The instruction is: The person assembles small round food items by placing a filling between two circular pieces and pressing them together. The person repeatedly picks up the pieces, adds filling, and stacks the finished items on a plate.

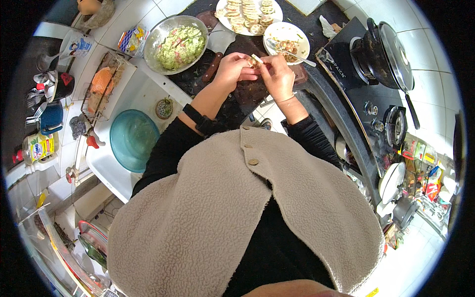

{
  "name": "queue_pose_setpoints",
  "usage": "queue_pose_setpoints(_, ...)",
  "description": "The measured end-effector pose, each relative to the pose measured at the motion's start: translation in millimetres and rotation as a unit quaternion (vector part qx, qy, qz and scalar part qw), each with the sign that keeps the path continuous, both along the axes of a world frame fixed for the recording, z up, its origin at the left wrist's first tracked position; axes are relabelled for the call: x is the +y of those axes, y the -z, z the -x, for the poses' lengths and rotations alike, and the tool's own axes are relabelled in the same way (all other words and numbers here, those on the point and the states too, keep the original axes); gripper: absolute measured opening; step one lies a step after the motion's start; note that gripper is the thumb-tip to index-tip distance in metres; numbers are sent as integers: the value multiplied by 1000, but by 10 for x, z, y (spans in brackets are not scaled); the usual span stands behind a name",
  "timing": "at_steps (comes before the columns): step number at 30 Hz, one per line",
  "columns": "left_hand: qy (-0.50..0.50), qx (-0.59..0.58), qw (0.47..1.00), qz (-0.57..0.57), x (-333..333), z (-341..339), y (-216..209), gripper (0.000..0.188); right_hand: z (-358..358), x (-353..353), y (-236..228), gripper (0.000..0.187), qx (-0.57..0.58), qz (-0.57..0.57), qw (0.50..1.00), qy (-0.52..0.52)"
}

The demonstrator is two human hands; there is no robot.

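Observation:
Over the dark cutting board (247,91) my two hands meet around a small pale slice with brownish filling (256,60), which looks like stuffed lotus root. My left hand (236,71) cups it from below with curled fingers. My right hand (278,75) pinches its upper edge between thumb and fingers. Just beyond them is a white bowl of minced filling (287,45) with a spoon (303,60) resting in it. A white plate (221,19) behind bears rows of round, pale slices. The knife (213,67) lies left of my left hand.
A metal bowl of chopped green mixture (148,49) stands at the left, near the sink (106,163) with its teal basin (133,141). On the right are a gas stove (341,62) and a lidded pan (396,57) whose handle juts toward me.

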State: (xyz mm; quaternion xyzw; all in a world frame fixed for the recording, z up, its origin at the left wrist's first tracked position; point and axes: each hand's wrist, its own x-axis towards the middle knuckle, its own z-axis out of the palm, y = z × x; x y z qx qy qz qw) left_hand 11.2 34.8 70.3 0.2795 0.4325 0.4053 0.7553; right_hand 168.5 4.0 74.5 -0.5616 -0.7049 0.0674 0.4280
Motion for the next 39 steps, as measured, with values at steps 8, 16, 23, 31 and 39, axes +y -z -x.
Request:
queue_pose_setpoints(8,9,-15,1000,1,-15,-126,11,10,-81,-92,-50,17,-66,-29,997,-16)
queue_pose_setpoints(16,11,-18,1000,-9,-2,-157,16,22,-150,-107,-49,18,-82,-26,996,-39)
queue_pose_setpoints(23,38,14,998,-49,5,-193,-38,26,-239,-65,48,20,86,-3,995,-49)
queue_pose_setpoints(31,36,-50,997,-40,7,-206,-69,23,-332,-94,104,22,307,210,928,-28)
queue_pose_setpoints(39,49,-131,990,4,13,-214,-54,32,-363,-118,-41,24,400,346,849,-4)
